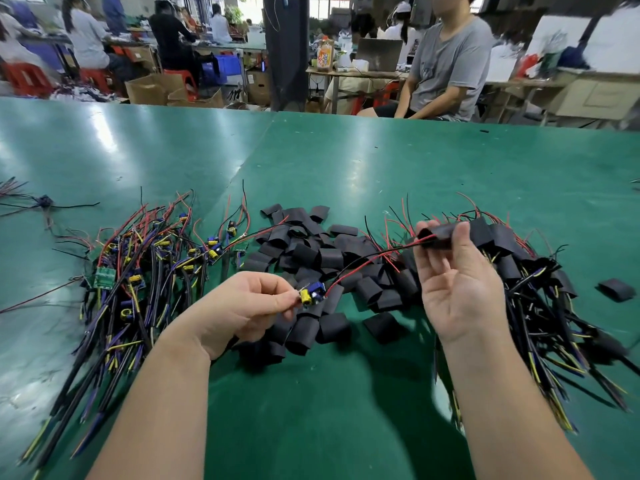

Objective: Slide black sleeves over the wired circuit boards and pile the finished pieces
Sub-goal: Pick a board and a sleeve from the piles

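Head view. The left hand (242,306) pinches the wired circuit board (311,295) between thumb and fingertips, low at centre. Its red and black leads (367,259) run up and right to the mouth of the black sleeve (437,233), which the right hand (457,278) pinches at its fingertips. The sleeve's long axis roughly follows the leads, and the board lies down-left of it. The finished pile (509,265) sits just behind the right hand.

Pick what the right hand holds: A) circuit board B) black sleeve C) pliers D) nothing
B: the right hand pinches a sleeve, with red and black wires running into it from the board in the left hand.
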{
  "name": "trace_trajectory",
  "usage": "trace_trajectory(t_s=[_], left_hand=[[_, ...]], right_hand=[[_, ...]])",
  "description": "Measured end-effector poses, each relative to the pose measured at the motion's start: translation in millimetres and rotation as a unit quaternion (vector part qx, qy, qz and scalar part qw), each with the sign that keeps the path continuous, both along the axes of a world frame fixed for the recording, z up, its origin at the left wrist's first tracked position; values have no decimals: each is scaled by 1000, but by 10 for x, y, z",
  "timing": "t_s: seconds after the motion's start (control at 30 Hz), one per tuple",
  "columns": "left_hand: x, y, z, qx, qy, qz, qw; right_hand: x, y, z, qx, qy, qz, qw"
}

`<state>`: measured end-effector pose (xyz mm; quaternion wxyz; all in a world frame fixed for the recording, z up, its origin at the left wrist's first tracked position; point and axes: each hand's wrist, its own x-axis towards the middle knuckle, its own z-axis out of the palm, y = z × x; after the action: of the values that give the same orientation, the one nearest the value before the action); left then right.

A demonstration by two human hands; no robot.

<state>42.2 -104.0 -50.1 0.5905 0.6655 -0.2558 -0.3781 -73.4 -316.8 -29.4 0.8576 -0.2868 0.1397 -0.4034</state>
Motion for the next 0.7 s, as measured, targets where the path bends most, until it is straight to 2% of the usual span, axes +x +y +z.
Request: trace_trajectory(t_s=[0.1,0.23,0.43,0.7], left_hand=[[-3,1,16,-5,-1,-9,1000],[-14,1,22,-13,1,-11,1000],[-12,1,22,5,11,18,1000],[6,-2,-12,49,14,44,998]], right_hand=[[-26,-26,37,69,-19,12,997],[-36,3,69,112,-26,47,992],[-37,49,62,79,-16,95,992],[-15,68,42,10,7,75,997]])
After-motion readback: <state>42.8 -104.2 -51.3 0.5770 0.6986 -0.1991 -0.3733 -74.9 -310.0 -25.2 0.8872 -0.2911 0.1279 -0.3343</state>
